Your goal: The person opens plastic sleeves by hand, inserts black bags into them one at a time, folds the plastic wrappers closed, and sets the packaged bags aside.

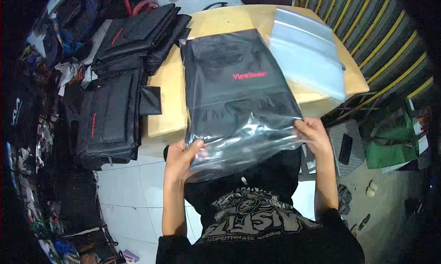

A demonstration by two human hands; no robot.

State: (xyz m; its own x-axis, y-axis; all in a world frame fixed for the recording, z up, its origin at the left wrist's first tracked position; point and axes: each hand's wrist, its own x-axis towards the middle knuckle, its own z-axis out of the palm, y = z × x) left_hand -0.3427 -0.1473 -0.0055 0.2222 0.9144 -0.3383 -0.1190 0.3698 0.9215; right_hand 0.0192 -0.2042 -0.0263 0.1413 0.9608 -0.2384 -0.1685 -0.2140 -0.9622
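A folded black fabric bag [225,87] with red lettering lies inside a clear plastic bag [250,140] on the wooden table. The plastic's loose open-looking end hangs over the near table edge, toward my body. My left hand [183,156] grips the plastic at its near left corner, thumb on top. At the near right corner, my right hand [313,132] pinches the plastic the same way. Part of the fingers of both hands is under or behind the film.
Stacks of black fabric bags [110,115] stand at the left. A pile of clear plastic bags [305,53] lies on the table [220,19] at the right. Beyond are a striped shutter [367,30], a grey stool with a phone [346,149], and a green bag [390,140].
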